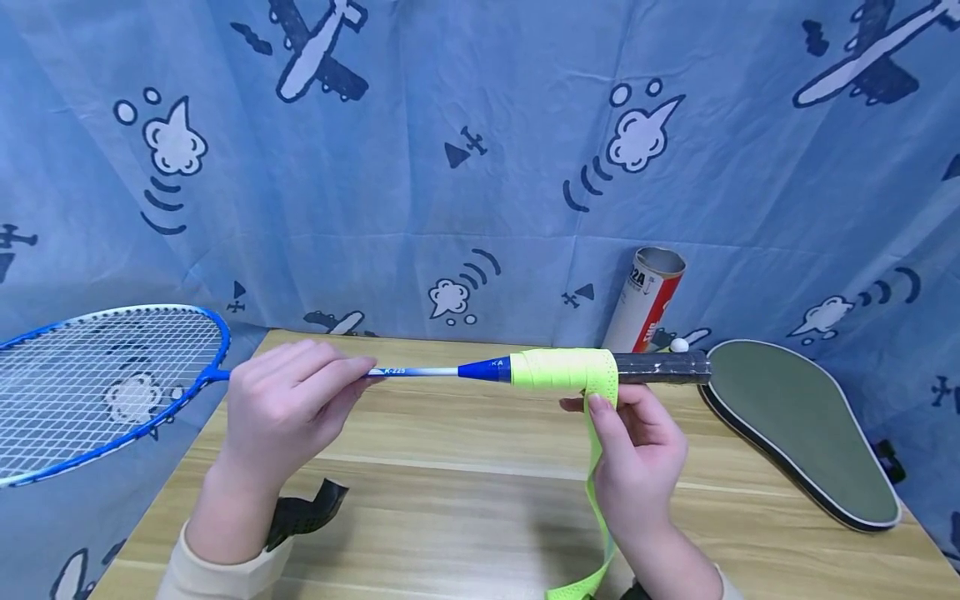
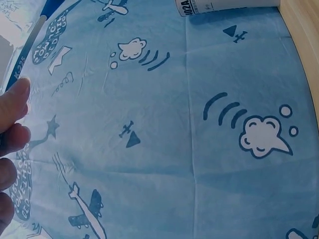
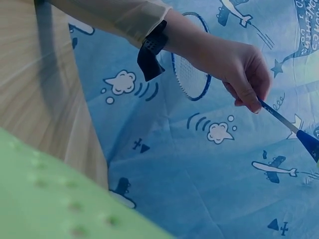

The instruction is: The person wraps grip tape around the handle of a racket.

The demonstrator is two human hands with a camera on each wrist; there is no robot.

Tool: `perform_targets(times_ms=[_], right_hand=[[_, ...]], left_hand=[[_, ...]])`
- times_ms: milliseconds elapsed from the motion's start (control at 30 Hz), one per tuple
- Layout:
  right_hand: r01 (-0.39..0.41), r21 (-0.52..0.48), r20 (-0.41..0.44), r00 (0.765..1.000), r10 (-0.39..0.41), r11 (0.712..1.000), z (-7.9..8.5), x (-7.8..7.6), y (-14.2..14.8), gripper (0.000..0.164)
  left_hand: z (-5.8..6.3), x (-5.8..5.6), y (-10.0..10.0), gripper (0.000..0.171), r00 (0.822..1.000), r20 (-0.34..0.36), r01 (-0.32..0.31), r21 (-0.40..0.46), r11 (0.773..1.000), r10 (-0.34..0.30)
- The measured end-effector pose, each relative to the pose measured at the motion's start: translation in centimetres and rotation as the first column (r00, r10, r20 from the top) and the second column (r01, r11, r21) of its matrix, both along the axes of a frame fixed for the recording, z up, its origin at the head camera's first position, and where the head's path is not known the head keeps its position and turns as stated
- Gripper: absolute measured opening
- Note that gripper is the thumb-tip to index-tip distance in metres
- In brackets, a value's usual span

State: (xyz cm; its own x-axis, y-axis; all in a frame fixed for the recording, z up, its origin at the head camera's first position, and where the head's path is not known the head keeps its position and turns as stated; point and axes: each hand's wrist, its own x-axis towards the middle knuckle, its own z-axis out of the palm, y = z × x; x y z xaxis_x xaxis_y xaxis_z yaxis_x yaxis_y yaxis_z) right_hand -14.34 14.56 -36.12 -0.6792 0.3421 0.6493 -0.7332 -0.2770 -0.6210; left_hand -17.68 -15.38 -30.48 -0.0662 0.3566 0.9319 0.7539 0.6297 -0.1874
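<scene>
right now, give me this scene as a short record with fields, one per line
left grip: pinching the racket shaft
right grip: pinching yellow tape just below the handle
tape: wound around part of the handle, loose end hanging down
handle end: black, unwrapped
behind handle: white-and-red tube
right side of table: green case
backdrop: blue airplane-print curtain

The racket is blue and white, its tape neon yellow; the handle end at the tape's 3 o'clock is black. The blue curtain bears a navy-and-white plane-and-cloud print.
</scene>
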Motion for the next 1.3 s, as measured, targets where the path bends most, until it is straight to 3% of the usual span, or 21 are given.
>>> perform_targets(times_ms=[133, 433, 900, 1300], right_hand=[[0.024, 0.012, 0.013, 1.0, -0.024, 1.0, 0.04, -0.02, 0.02, 0.01], [0.047, 0.047, 0.051, 0.997, -0.049, 0.998, -0.03, 0.01, 0.1, 0.005], [0.006, -0.009, -0.026, 1.0, -0.006, 1.0, -0.14, -0.4, -0.06, 0.007], [0.032, -0.008, -0.005, 0.999, -0.032, 0.999, -0.03, -0.33, -0.15, 0.004]], left_hand=[[0.08, -0.01, 0.17, 0.031, 1.0, -0.003, -0.003, 0.026, 1.0, 0.004], [0.04, 0.04, 0.29, 0.03, 0.996, 0.012, -0.083, 0.043, 0.996, 0.083], [0.13, -0.09, 0.28, 0.027, 1.0, 0.011, -0.03, 0.018, 0.999, 0.029], [-0.01, 0.08, 0.61, 0.027, 0.998, -0.032, 0.049, 0.11, 0.993, -0.046]])
